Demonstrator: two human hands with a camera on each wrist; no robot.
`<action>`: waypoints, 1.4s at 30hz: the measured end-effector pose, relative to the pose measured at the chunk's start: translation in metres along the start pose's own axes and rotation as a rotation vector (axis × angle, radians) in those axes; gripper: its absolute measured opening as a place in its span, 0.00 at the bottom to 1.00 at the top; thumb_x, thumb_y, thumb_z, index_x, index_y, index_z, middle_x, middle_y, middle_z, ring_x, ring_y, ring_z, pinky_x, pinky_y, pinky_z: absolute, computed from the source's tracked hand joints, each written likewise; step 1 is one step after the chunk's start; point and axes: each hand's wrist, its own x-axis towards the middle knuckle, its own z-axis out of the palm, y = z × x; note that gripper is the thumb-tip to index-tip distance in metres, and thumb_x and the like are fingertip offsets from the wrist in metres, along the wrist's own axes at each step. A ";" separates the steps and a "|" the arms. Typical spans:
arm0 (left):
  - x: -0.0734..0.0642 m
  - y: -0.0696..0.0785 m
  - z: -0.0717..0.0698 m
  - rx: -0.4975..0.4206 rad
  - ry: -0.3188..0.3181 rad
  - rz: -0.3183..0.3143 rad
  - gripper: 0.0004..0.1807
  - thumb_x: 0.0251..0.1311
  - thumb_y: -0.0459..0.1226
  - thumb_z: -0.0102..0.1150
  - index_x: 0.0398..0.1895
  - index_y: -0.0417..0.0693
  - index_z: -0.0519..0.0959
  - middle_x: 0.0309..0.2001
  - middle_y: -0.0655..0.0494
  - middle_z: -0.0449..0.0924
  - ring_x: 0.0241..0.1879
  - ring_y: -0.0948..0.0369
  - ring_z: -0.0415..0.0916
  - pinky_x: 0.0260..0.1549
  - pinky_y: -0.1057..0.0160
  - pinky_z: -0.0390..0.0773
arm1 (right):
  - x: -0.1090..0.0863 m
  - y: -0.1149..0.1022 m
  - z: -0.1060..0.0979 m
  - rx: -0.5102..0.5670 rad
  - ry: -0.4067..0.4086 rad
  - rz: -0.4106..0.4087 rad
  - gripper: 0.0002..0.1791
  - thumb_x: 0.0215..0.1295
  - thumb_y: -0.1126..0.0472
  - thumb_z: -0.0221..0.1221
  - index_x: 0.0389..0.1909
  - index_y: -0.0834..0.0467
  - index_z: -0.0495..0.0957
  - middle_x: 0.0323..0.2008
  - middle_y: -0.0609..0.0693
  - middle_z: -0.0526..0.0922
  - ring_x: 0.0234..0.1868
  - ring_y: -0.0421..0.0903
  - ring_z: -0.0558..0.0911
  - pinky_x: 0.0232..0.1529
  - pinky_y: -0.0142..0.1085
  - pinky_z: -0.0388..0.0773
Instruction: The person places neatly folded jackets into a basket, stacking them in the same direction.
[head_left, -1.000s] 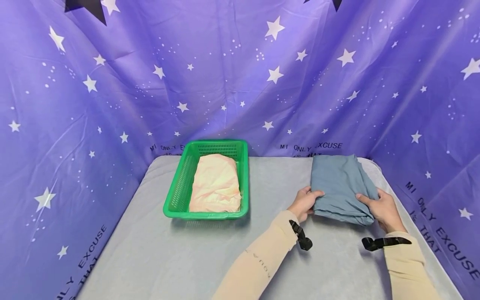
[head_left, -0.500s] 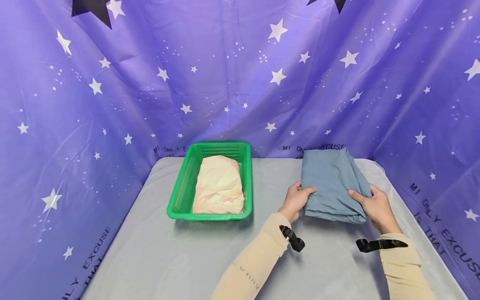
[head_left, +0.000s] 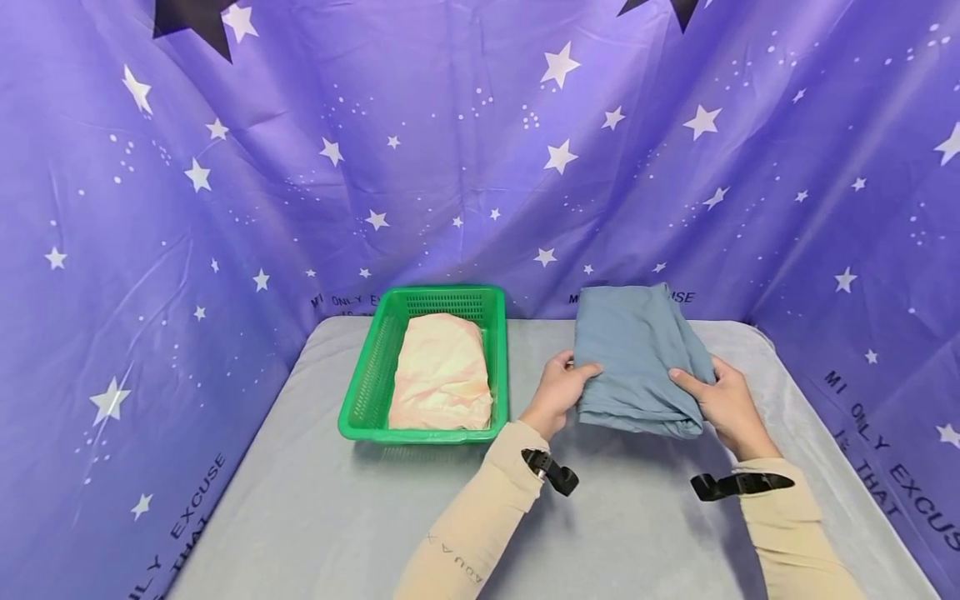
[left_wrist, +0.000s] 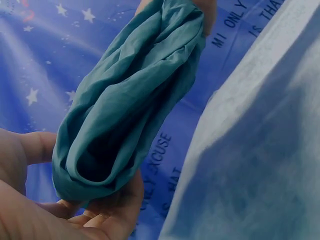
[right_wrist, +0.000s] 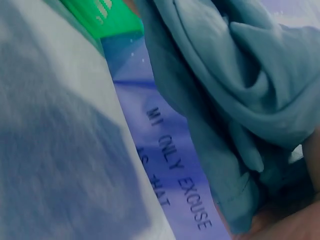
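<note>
A folded blue-grey cloth (head_left: 633,358) is held up over the right part of the table by both hands. My left hand (head_left: 558,390) grips its left edge, thumb on top and fingers underneath. On the opposite edge my right hand (head_left: 731,408) holds it the same way. In the left wrist view the folded cloth (left_wrist: 125,110) shows its rolled layers, with the left hand's fingers curled beneath. Loose folds of the cloth (right_wrist: 240,85) fill much of the right wrist view. To the left stands a green basket (head_left: 367,383) with a folded pale pink cloth (head_left: 442,371) lying in it.
A grey covered table (head_left: 315,517) spreads under everything. Purple star-printed curtain (head_left: 450,150) closes off the back and both sides. Black straps with small mounts (head_left: 558,475) circle both sleeved wrists.
Both hands have carried the blue-grey cloth leftward, toward the basket, and a little up in the view. The basket and pink cloth shift only slightly, along with the whole scene.
</note>
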 end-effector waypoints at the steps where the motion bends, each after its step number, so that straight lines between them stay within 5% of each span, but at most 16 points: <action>1: -0.001 0.003 -0.004 0.009 -0.002 0.004 0.17 0.64 0.39 0.66 0.55 0.46 0.81 0.41 0.53 0.84 0.35 0.62 0.79 0.38 0.64 0.79 | 0.000 -0.002 0.002 0.011 -0.008 0.001 0.32 0.72 0.52 0.63 0.66 0.70 0.68 0.36 0.28 0.81 0.35 0.29 0.82 0.35 0.28 0.83; 10: -0.006 0.020 -0.041 0.113 0.004 0.019 0.20 0.65 0.41 0.66 0.58 0.46 0.80 0.45 0.54 0.78 0.42 0.61 0.73 0.43 0.65 0.74 | 0.001 -0.019 0.027 0.062 -0.062 -0.015 0.32 0.71 0.51 0.64 0.66 0.68 0.69 0.36 0.30 0.81 0.36 0.30 0.83 0.36 0.29 0.84; 24: -0.018 0.037 -0.097 0.136 0.004 0.074 0.18 0.69 0.40 0.62 0.59 0.43 0.77 0.44 0.55 0.76 0.42 0.59 0.73 0.44 0.63 0.74 | 0.010 -0.042 0.069 0.029 -0.160 -0.096 0.29 0.73 0.54 0.62 0.67 0.67 0.73 0.55 0.64 0.79 0.43 0.31 0.79 0.44 0.25 0.80; 33: -0.027 0.052 -0.129 0.115 0.024 0.058 0.20 0.70 0.40 0.61 0.62 0.45 0.76 0.57 0.46 0.78 0.53 0.52 0.78 0.54 0.52 0.80 | 0.018 -0.057 0.097 0.037 -0.229 -0.086 0.28 0.73 0.53 0.62 0.67 0.65 0.73 0.58 0.65 0.79 0.46 0.35 0.79 0.47 0.26 0.78; 42: -0.031 0.056 -0.160 0.138 0.052 0.074 0.19 0.70 0.38 0.61 0.61 0.45 0.77 0.54 0.46 0.80 0.52 0.53 0.78 0.55 0.54 0.78 | 0.023 -0.068 0.125 0.065 -0.290 -0.079 0.24 0.73 0.56 0.62 0.63 0.66 0.75 0.57 0.63 0.80 0.48 0.39 0.78 0.49 0.27 0.76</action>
